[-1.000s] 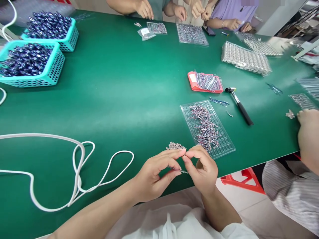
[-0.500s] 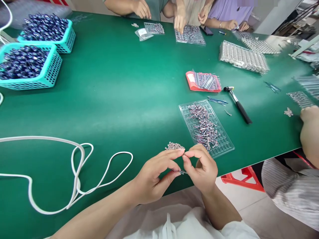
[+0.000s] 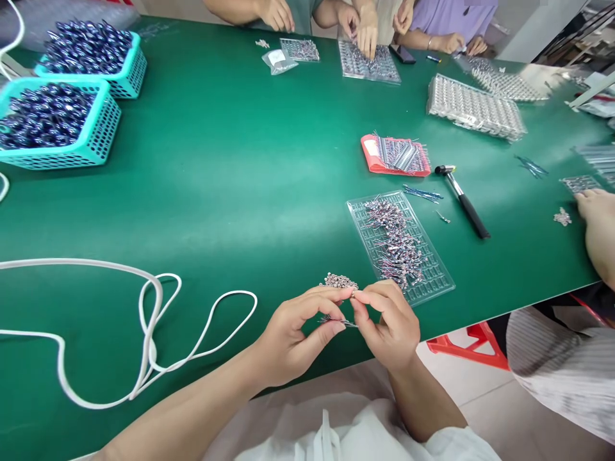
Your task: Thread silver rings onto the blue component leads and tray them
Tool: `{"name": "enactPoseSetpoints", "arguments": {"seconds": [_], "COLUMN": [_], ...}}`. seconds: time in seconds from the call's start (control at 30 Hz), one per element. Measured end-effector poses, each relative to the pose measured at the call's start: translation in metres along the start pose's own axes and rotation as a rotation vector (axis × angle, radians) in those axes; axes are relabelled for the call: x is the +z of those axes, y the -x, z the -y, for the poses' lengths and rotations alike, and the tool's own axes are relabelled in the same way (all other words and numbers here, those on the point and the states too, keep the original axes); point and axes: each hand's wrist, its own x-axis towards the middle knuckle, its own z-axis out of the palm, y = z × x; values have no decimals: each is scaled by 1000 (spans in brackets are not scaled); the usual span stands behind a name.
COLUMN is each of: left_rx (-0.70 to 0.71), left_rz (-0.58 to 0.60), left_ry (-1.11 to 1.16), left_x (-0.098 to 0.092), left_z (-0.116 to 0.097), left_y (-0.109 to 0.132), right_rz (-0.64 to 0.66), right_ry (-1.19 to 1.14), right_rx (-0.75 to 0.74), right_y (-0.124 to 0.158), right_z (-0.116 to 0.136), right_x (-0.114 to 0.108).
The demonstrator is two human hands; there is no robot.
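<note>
My left hand [image 3: 293, 336] and my right hand [image 3: 389, 323] meet fingertip to fingertip at the near edge of the green table [image 3: 230, 173]. Both are pinched on one small wired component [image 3: 342, 321] whose thin leads stick out between them. A little heap of small silvery parts [image 3: 339, 281] lies on the table just beyond my fingers. To the right of it lies a clear plastic tray [image 3: 425, 282] with several purple wired components piled on it.
A white cord [image 3: 144, 320] loops at the near left. Two teal baskets [image 3: 103, 137] of dark blue parts stand far left. A red tray [image 3: 372, 157], a small hammer [image 3: 464, 202] and stacked clear trays [image 3: 473, 109] lie beyond. Other people's hands work at the far edge and right.
My hands stay pinched together, with the component's leads shifting slightly. At the far edge another person's hand has reached down onto a clear tray.
</note>
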Motion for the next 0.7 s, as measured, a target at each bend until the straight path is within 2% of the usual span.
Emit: {"name": "enactPoseSetpoints", "arguments": {"seconds": [0.17,0.4,0.7], "left_rx": [-118,-311,-315], "left_rz": [12,4,5], "left_ry": [94,321,294], "left_x": [-1,-1,-1], "left_z": [-1,-1,1], "left_y": [0,1,0], "right_rz": [-24,-22,-5], "right_ry": [-36,15,14], "right_rx": [50,24,30], "right_y": [3,5,2], "right_z": [-3,-6,-5], "right_x": [3,5,6]}}
